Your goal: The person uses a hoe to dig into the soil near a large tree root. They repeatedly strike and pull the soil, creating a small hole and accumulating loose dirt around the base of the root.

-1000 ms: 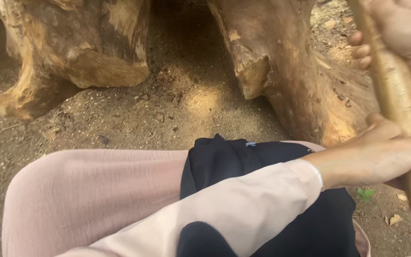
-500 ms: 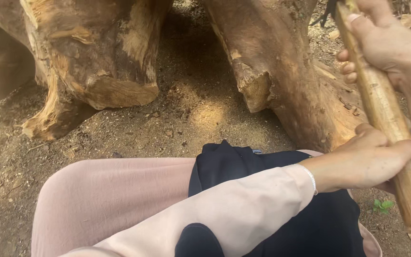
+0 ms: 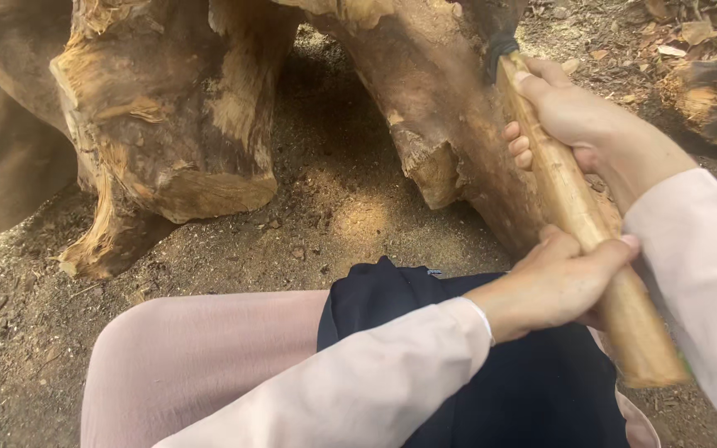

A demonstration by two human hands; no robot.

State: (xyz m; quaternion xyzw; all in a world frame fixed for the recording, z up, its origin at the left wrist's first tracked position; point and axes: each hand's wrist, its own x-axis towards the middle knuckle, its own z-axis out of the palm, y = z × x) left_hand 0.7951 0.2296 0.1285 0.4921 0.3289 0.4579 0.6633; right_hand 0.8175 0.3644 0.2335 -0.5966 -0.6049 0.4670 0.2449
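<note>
Soft daylight, mostly shade. A dappled sun patch lies on the brown dirt ground (image 3: 358, 220); the hollow under the big rough tree stump (image 3: 209, 108) is dark. Bright spots on the pale wooden handle (image 3: 578, 216). Focus sharp, no glare, slight edge stretch.

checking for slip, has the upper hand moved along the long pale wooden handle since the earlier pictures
Cannot tell: the right hand grips the long pale wooden handle near the big brown tree stump, but the camera shifted.

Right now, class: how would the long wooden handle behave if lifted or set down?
The wooden handle looks thick and straight, so probably stiff. Round, so apt to roll. Both the left hand and right hand grip it, suggesting some weight.
</note>
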